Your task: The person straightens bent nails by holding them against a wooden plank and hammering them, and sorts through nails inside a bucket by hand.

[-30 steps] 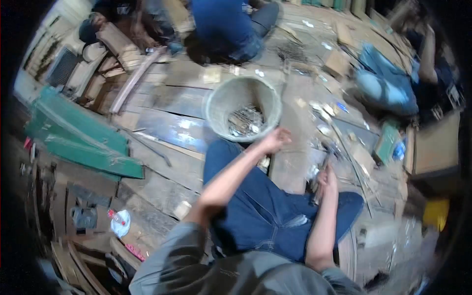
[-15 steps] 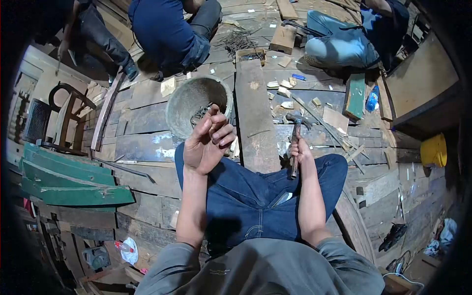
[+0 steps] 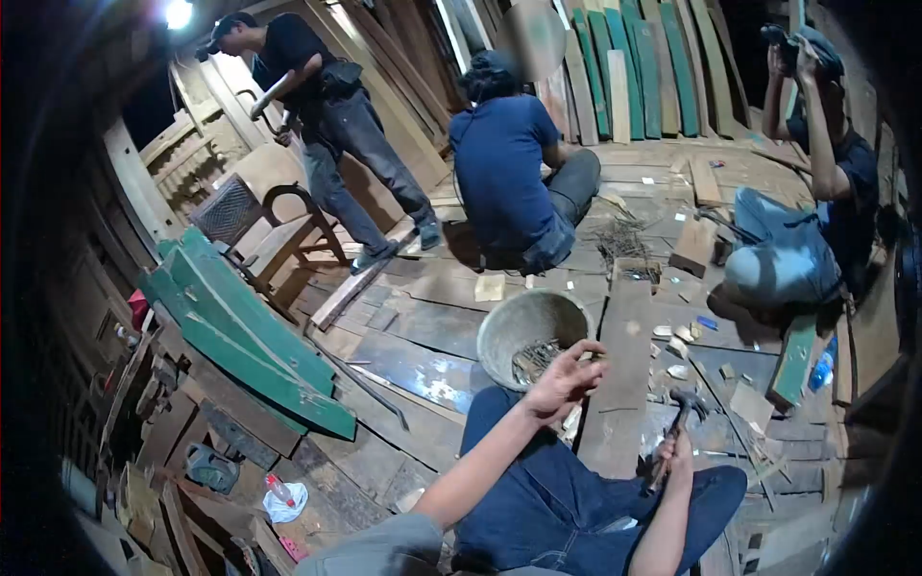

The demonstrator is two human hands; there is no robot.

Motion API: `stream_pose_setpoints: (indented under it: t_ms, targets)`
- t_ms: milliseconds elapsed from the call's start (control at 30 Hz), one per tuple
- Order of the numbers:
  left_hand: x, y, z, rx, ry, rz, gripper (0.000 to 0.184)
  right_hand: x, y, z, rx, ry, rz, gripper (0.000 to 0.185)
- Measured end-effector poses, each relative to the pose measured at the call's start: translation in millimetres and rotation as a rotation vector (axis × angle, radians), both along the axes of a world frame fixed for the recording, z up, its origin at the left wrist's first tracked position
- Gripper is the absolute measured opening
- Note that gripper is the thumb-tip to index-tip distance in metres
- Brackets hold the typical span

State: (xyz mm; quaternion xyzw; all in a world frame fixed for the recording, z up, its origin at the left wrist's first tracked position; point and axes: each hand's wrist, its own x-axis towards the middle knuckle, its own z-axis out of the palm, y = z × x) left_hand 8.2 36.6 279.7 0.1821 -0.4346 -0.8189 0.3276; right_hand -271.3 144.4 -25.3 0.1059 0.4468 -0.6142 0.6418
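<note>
My right hand (image 3: 677,451) is wrapped round the handle of a claw hammer (image 3: 686,408), its metal head pointing up, above my thigh. Raised over my lap, my left hand (image 3: 567,382) has its fingers loosely bent and apart, with nothing seen in it. Just behind that hand stands a grey bucket (image 3: 492,338) holding metal pieces (image 3: 538,359), probably nails. A long plank (image 3: 619,384) lies on the floor between the bucket and the hammer.
One person (image 3: 504,173) sits ahead, another (image 3: 788,240) sits at right with raised hands, and a third (image 3: 327,115) stands at left near a chair (image 3: 288,235). Green boards (image 3: 240,355) lie left. Wood scraps, a bar (image 3: 360,374) and a blue bottle (image 3: 823,367) are around.
The view has tilted up and turned left, bringing the standing person and upright boards into view. My left hand has turned over from palm-up; my right hand still grips the hammer.
</note>
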Motion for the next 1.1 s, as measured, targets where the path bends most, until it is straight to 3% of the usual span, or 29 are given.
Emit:
stream_pose_setpoints:
  t_ms: [67, 133, 200, 300, 400, 467, 533, 600, 733, 867, 1100]
  targets:
    - [-11.1, -29.2, -26.1, -0.267, -0.16, -0.108, 0.028, -4.8, -4.0, -19.9, 0.055, -0.067, -0.01, 0.053]
    - [-28.2, -55.6, -68.8, -0.588, -0.276, -0.014, 0.026, -11.0, -5.3, -36.7, 0.037, -0.071, 0.024, 0.054]
    - [-33.2, -61.5, -94.2, -0.689, -0.481, -0.019, 0.026, -8.4, -3.4, -26.3, -0.012, -0.03, 0.042, 0.055]
    - [-40.6, -52.6, -128.0, -0.943, -0.682, -0.173, 0.033, -3.0, -1.3, -19.4, 0.001, -0.02, -0.006, 0.05]
    - [-29.8, -67.7, -170.4, -1.211, -0.845, -0.486, 0.043, -4.7, 5.7, -20.6, -0.061, -0.092, -0.008, 0.044]
    - [-22.0, -91.9, -207.8, -1.488, -1.137, -0.626, 0.041, 9.2, 1.7, -4.9, 0.114, 0.114, -0.072, 0.041]
    - [-20.9, -86.5, -197.2, -1.453, -1.167, -0.564, 0.039, 7.0, 3.4, -6.0, 0.067, -0.015, -0.063, 0.042]
    - [-23.8, -81.8, -194.4, -1.436, -1.034, -0.444, 0.039, 9.1, 4.5, 4.4, 0.031, -0.053, -0.055, 0.04]
    - [-37.9, -62.2, -181.2, -1.614, -1.078, -0.32, 0.04, 17.7, 4.3, 15.2, 0.047, -0.066, -0.066, 0.038]
    - [-42.5, -60.4, -192.1, -1.54, -1.002, -0.315, 0.027, 14.1, 2.8, 14.7, 0.037, -0.08, -0.079, 0.038]
    - [-45.5, -64.8, -197.4, -1.517, -1.014, -0.286, 0.02, 15.1, 1.0, 25.4, 0.08, -0.028, -0.056, 0.042]
